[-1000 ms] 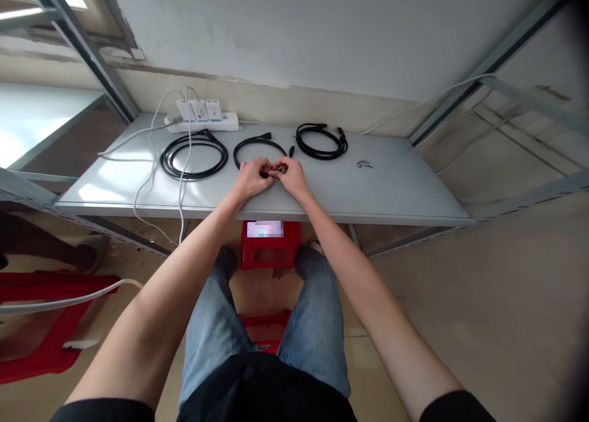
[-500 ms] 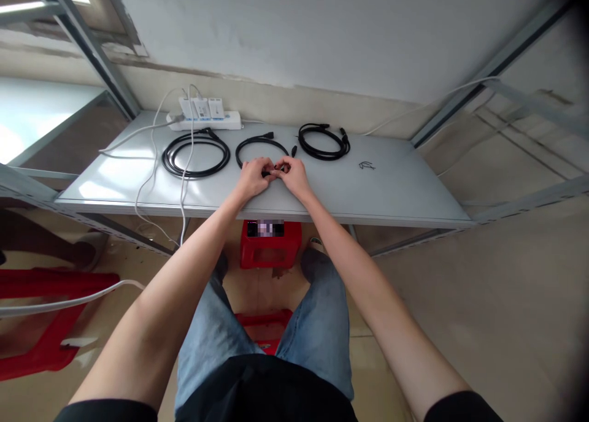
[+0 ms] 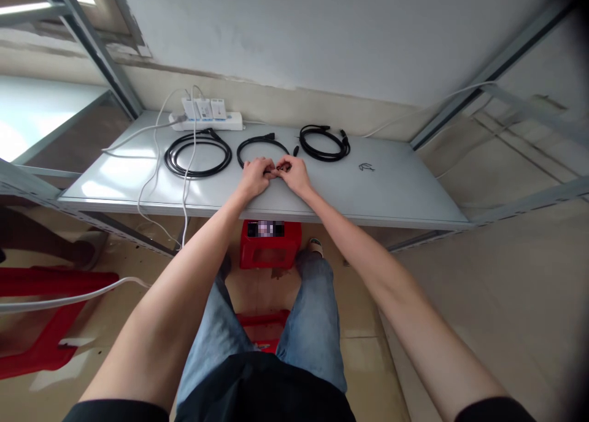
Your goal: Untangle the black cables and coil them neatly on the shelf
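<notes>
My left hand [image 3: 257,175] is closed at the near side of the middle black cable coil [image 3: 240,151], its fingers wrapped round part of the cable. Fingertips pinched together, my right hand [image 3: 293,172] meets the left one over the same spot. What the right fingers pinch is small and dark, mostly hidden. One plug [image 3: 269,137] of the middle coil lies at its back, and a black connector [image 3: 296,150] pokes out just beyond the right hand. To the right, several thin black wire ties [image 3: 367,167] lie on the grey shelf [image 3: 391,195].
A second black cable coil [image 3: 226,153] lies to the left, crossed by a white cord [image 3: 188,180]. Another black coil [image 3: 326,156] sits at the back right. A white power strip [image 3: 207,122] with chargers stands against the wall. Below the shelf is a red stool [image 3: 269,247].
Both hands stay together at the middle coil, with small finger movements. My right leg has shifted slightly left, and the right forearm has swung a little outward.
</notes>
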Motion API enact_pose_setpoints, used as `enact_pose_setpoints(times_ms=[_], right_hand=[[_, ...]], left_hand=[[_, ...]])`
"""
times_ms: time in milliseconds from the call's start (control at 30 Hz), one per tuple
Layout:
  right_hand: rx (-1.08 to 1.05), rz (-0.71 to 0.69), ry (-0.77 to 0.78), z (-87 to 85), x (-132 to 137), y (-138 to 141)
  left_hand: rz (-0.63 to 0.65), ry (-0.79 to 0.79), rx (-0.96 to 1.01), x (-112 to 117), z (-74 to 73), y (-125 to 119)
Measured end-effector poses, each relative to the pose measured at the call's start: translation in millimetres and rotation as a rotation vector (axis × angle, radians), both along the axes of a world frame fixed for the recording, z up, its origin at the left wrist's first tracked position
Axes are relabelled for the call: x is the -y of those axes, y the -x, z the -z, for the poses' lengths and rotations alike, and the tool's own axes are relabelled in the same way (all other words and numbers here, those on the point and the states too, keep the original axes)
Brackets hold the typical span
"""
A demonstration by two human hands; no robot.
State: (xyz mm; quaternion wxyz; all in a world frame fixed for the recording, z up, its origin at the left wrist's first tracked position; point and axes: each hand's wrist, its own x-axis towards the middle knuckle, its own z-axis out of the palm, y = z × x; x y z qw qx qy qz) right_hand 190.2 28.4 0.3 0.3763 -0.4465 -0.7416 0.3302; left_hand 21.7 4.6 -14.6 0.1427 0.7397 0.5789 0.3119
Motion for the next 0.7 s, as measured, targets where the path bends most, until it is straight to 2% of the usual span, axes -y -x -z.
enact_pose_setpoints(times_ms=[100, 267, 367, 467, 700], right_hand=[[0.091, -0.114, -0.004, -10.2, -4.5, -4.6], [0.358, -0.327, -0.164, -34.3, -21.7, -10.3], [0.502, -0.439, -0.238, -42.9, -33.9, -10.6], [0.64, -0.461, -0.301, -46.1, -39.8, -10.1], [0.88, -0.394, -0.438, -46.5, -33.8, -6.4]], left_hand=[[0.0, -0.001, -0.009, -1.1, 1.2, -0.2], [-0.003, -0.005, 0.007, -1.4, -0.2, 0.9], [-0.004, -0.01, 0.012, -2.1, -0.5, 1.4], [-0.016, -0.008, 0.008, -3.3, -0.1, 1.3], [-0.026, 0.0, 0.009, -3.9, -0.3, 1.0]])
